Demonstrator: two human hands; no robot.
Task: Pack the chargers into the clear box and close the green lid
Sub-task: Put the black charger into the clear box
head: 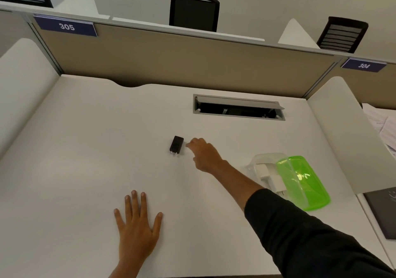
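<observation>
A white desk [85, 170] fills the view, closed at the back by a tan partition [171, 59] that carries two blue number plates, one reading "305" [66, 26] and one reading "304" [363, 65]. Black chairs [194, 12] stand beyond the partition. A grey cable hatch [239, 107] is set into the desk, its flap raised. At the right side of the desk sits the clear box [256, 166], holding white chargers [270, 176]; the green lid [303, 182] lies tilted over its right part, leaving the left part uncovered. The right hand [204, 154], on an arm in a black sleeve [310, 235], reaches forward with fingers loosely curled, holding nothing, its fingertips just beside a black charger [177, 145]. This charger lies flat near the desk's middle, its two prongs pointing toward the viewer. The left hand [137, 224] rests flat on the desk, fingers spread, empty.
</observation>
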